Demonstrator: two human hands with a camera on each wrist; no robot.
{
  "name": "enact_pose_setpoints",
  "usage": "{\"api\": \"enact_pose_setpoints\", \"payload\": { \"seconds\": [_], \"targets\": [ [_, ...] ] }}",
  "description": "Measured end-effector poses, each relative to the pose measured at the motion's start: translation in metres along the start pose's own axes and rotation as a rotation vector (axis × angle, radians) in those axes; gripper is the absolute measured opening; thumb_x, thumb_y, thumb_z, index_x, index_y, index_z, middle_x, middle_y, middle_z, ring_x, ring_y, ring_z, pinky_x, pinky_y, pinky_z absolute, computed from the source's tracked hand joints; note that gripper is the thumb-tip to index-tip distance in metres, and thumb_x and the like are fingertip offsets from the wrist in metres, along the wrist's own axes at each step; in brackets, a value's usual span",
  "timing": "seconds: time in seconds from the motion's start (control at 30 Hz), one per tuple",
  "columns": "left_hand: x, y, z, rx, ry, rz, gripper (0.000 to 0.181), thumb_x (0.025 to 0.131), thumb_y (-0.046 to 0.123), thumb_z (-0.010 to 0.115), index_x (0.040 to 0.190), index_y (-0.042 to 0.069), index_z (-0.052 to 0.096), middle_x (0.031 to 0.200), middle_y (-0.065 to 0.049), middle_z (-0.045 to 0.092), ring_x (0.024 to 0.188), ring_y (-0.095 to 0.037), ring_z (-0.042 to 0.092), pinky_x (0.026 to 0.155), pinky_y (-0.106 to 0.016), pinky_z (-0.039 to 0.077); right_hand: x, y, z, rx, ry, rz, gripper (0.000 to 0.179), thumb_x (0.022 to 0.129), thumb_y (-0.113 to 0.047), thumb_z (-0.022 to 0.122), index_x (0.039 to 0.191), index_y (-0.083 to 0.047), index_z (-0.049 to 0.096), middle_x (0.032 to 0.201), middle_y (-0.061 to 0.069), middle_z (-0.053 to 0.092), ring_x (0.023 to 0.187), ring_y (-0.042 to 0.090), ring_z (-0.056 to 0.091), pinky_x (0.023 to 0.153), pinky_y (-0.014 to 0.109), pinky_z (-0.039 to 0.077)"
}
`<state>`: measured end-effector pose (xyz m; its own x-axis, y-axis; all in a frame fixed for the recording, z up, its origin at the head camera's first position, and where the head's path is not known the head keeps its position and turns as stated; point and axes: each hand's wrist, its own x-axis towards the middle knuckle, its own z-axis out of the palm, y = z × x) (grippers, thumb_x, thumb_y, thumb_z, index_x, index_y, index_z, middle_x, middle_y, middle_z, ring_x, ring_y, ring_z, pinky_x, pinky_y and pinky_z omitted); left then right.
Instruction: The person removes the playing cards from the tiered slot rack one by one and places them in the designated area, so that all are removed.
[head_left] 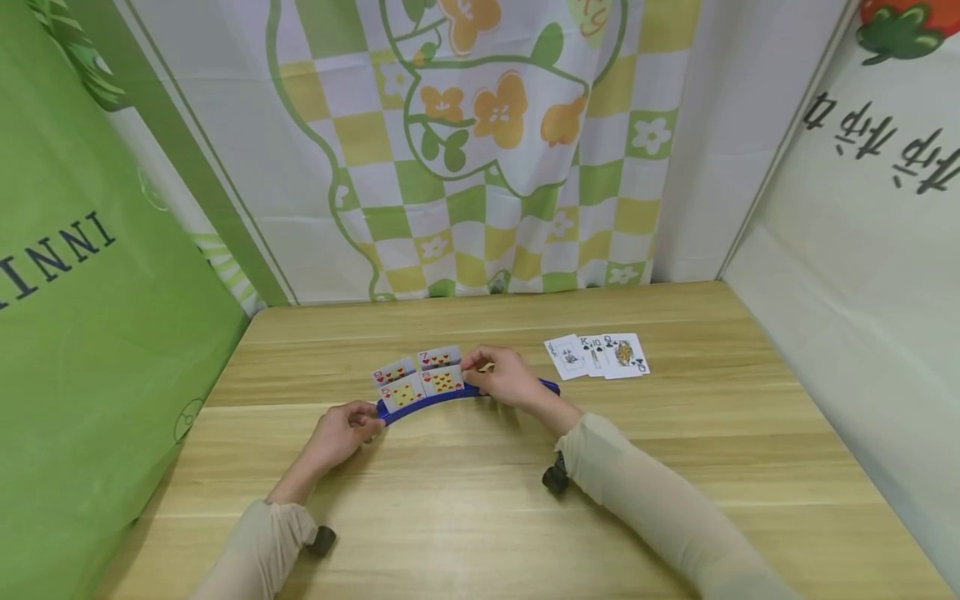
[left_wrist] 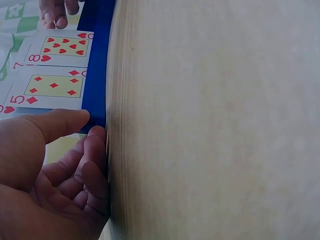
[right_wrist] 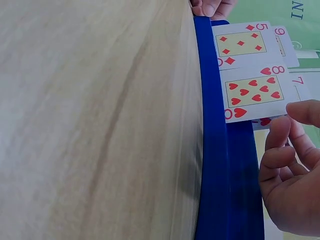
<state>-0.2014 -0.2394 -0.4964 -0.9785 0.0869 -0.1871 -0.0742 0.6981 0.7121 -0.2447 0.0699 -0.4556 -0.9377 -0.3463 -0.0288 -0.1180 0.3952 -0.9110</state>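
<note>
A curved blue card holder (head_left: 438,400) lies on the table with playing cards standing in two rows. My left hand (head_left: 341,432) grips its left end between thumb and fingers. In the front row are the five of diamonds (left_wrist: 53,86) and the eight of hearts (right_wrist: 254,93). The nine of hearts (head_left: 393,372) and the seven of hearts (head_left: 438,358) stand behind them, partly covered. At the right edge of the eight of hearts, my right hand (head_left: 504,377) pinches the card's upper corner between thumb and forefinger. The right forearm passes over the holder's right part.
Several face-up cards overlap on the wooden table (head_left: 480,500) to the right of the holder: a joker (head_left: 564,357), a king (head_left: 587,347), a ten (head_left: 598,360) and a queen (head_left: 624,356). A patterned cloth (head_left: 510,225) hangs behind the table's back edge, with fabric walls at both sides.
</note>
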Motion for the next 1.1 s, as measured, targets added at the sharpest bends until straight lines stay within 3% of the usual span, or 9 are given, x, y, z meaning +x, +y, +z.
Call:
{"api": "enact_pose_setpoints", "payload": {
  "seconds": [0.13, 0.33, 0.47, 0.87, 1.1],
  "targets": [
    [-0.001, 0.001, 0.0, -0.001, -0.001, -0.002, 0.037, 0.093, 0.022, 0.07, 0.122, -0.001, 0.064, 0.095, -0.009, 0.071, 0.076, -0.014, 0.063, 0.064, -0.025, 0.051, -0.001, -0.002, 0.002, -0.008, 0.005, -0.008, 0.011, 0.096, -0.016, 0.066, 0.106, -0.011, 0.068, 0.104, 0.008, 0.067, 0.085, 0.036, 0.067, 0.072, 0.044, 0.058],
    [-0.001, 0.001, 0.0, -0.008, 0.005, 0.006, 0.036, 0.092, 0.02, 0.07, 0.12, -0.002, 0.065, 0.094, -0.009, 0.071, 0.075, -0.014, 0.063, 0.063, -0.026, 0.052, 0.002, -0.001, 0.005, -0.044, 0.003, -0.032, 0.012, 0.095, -0.017, 0.066, 0.105, -0.01, 0.069, 0.102, 0.008, 0.068, 0.071, 0.017, 0.063, 0.063, 0.027, 0.054],
    [-0.001, 0.001, 0.0, -0.007, 0.005, 0.008, 0.035, 0.092, 0.02, 0.07, 0.12, -0.002, 0.065, 0.094, -0.008, 0.071, 0.075, -0.014, 0.063, 0.064, -0.026, 0.052, 0.004, 0.002, 0.006, -0.053, -0.002, -0.049, 0.012, 0.096, -0.017, 0.066, 0.104, -0.009, 0.069, 0.099, 0.008, 0.068, 0.068, 0.012, 0.06, 0.061, 0.025, 0.052],
    [-0.001, 0.001, 0.001, -0.013, 0.003, -0.006, 0.035, 0.092, 0.02, 0.07, 0.12, -0.001, 0.065, 0.095, -0.008, 0.07, 0.076, -0.014, 0.062, 0.064, -0.026, 0.052, 0.002, 0.003, 0.002, -0.048, 0.012, -0.024, 0.009, 0.096, -0.019, 0.067, 0.101, -0.012, 0.07, 0.099, 0.006, 0.067, 0.067, 0.014, 0.061, 0.063, 0.032, 0.055],
    [-0.002, 0.001, 0.001, -0.014, 0.005, 0.005, 0.036, 0.093, 0.02, 0.07, 0.12, -0.002, 0.065, 0.095, -0.009, 0.07, 0.076, -0.015, 0.063, 0.064, -0.026, 0.052, 0.0, -0.001, -0.005, -0.053, 0.033, -0.022, 0.009, 0.096, -0.019, 0.067, 0.102, -0.013, 0.07, 0.103, 0.006, 0.068, 0.074, 0.025, 0.066, 0.064, 0.035, 0.056]
  ]
}}
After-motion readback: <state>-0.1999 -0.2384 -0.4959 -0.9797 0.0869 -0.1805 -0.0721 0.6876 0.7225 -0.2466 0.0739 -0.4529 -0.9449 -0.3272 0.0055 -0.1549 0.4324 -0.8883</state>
